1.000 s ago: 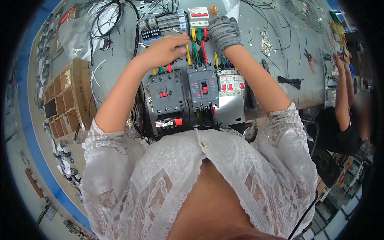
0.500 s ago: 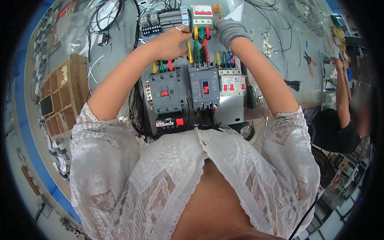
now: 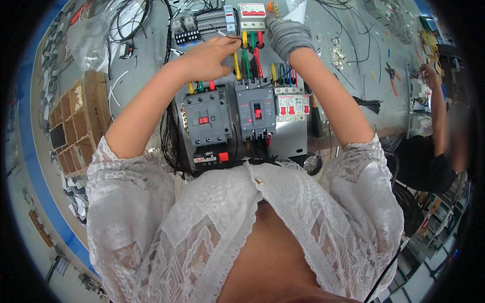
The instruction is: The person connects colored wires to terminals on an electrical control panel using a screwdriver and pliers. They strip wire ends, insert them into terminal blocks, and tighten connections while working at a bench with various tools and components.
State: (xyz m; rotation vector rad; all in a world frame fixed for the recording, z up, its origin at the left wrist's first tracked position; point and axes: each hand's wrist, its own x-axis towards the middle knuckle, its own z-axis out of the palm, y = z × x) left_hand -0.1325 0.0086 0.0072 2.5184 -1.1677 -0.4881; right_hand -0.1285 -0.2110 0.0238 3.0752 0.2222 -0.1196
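We see the left hand (image 3: pixel 214 54) bare, palm down, its fingers close together and stretched toward the yellow wire (image 3: pixel 236 65), with the thumb set apart below them; a thin wire (image 3: pixel 221 33) lies at its fingertips, and we cannot tell whether they grip it. The right hand (image 3: pixel 289 38), in a grey glove, is curled just beside the top breaker (image 3: pixel 252 11), on its right side; its fingertips are hidden, so we cannot tell what it holds. Between the hands, the yellow wire, a green wire (image 3: pixel 246 64) and a red wire (image 3: pixel 257 63) run from the upper end of the large breaker (image 3: pixel 256 108) toward the lower edge of the top breaker. We find the contactor (image 3: pixel 206 118) left of the large breaker, and the small breakers (image 3: pixel 291 104) right of it, above a bare part of the metal plate (image 3: pixel 290 136). The terminal strip (image 3: pixel 212 22) lies beyond the left hand. On the bench (image 3: pixel 353 83) to the right we see metal bits (image 3: pixel 338 55) and pliers (image 3: pixel 392 80); at left stands a divided box (image 3: pixel 83 121). A co-worker (image 3: pixel 419 164) is at far right.
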